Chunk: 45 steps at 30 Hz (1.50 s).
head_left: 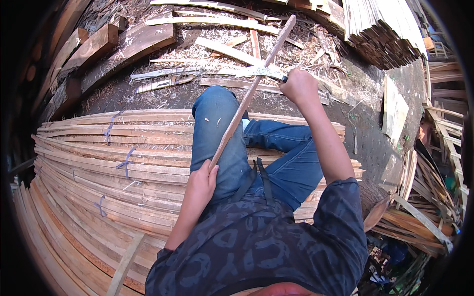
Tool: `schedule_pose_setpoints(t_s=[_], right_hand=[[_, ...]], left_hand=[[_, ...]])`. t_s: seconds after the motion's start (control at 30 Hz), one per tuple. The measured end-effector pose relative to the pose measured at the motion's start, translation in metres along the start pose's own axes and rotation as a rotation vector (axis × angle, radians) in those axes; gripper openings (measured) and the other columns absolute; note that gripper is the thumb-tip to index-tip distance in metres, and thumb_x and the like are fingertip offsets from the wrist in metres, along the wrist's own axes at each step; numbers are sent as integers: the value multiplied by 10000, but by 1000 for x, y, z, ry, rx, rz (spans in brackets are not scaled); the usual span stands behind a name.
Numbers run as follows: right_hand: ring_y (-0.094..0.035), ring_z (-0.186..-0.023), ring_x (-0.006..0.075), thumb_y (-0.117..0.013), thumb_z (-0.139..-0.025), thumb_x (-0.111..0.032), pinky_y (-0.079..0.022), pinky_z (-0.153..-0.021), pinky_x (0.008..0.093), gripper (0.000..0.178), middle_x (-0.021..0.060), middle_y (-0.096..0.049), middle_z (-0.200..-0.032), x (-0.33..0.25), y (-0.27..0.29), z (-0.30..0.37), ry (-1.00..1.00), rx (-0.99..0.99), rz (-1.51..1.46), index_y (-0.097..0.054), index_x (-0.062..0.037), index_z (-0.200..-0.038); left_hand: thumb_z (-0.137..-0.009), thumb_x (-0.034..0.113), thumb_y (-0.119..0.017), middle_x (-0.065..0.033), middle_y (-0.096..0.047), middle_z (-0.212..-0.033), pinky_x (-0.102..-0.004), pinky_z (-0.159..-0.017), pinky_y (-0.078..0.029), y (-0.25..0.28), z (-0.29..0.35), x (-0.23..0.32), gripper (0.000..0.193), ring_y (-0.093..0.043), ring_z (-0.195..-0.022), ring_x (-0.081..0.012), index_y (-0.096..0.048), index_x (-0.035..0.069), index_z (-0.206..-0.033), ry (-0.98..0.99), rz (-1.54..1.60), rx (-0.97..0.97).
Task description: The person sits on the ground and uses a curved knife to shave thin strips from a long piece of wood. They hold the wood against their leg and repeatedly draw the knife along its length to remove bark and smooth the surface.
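My left hand is wrapped round the lower end of a long, narrow wooden strip, beside my left thigh. From there the strip slants up and away to the right, passing over my bent knee. My right hand is closed round the dark handle of a knife, out past my knees. The pale blade lies crosswise against the strip in its upper half; whether the edge has bitten into the wood cannot be made out.
Bundles of wooden strips with purple ties lie beneath and left of my legs. Loose slats and shavings litter the ground ahead. Thick planks stand far left, stacked thin boards far right. A log sits near my right elbow.
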State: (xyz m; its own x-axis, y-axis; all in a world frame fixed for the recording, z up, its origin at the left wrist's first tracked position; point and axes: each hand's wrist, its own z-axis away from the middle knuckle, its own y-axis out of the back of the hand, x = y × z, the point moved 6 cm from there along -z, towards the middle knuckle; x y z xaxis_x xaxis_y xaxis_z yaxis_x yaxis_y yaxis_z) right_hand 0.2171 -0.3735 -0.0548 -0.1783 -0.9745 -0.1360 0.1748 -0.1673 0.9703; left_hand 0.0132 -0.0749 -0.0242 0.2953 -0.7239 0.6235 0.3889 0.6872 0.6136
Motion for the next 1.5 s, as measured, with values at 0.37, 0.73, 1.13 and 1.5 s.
schedule_pose_setpoints(t_s=[0.37, 0.73, 1.13, 1.5], right_hand=[[-681, -853, 374, -604, -739, -185, -544, -750, 436, 258, 229, -689, -876, 40, -12, -39, -167, 37, -69, -690, 22, -867], [-658, -713, 372, -682, -743, -281, -526, -710, 465, 235, 198, -659, -695, -31, -17, 70, 173, 71, -283, -725, -51, -769], [-676, -699, 352, -680, -685, -214, -550, -670, 437, 212, 204, -665, -707, -8, 14, 61, 143, -38, -30, -681, -4, -719], [-684, -771, 366, -653, -679, -209, -554, -702, 437, 241, 226, -682, -802, 24, 5, 36, 1, -60, 82, -695, 5, -782]], left_hand=[[-964, 199, -509, -275, -581, -688, -542, -607, -434, 0, 2, 8, 219, -580, -714, -472, -525, -2, -880, -76, -65, 32], [-970, 213, -484, -247, -587, -687, -527, -602, -421, -1, 14, 4, 209, -587, -702, -463, -486, 19, -893, -35, -79, 118], [-952, 236, -534, -248, -593, -758, -504, -624, -446, -5, 12, 3, 246, -596, -743, -444, -458, 7, -996, -107, -145, 175], [-948, 299, -552, -226, -597, -708, -516, -546, -461, -7, -1, -2, 293, -598, -642, -449, -445, 26, -939, -155, -261, 138]])
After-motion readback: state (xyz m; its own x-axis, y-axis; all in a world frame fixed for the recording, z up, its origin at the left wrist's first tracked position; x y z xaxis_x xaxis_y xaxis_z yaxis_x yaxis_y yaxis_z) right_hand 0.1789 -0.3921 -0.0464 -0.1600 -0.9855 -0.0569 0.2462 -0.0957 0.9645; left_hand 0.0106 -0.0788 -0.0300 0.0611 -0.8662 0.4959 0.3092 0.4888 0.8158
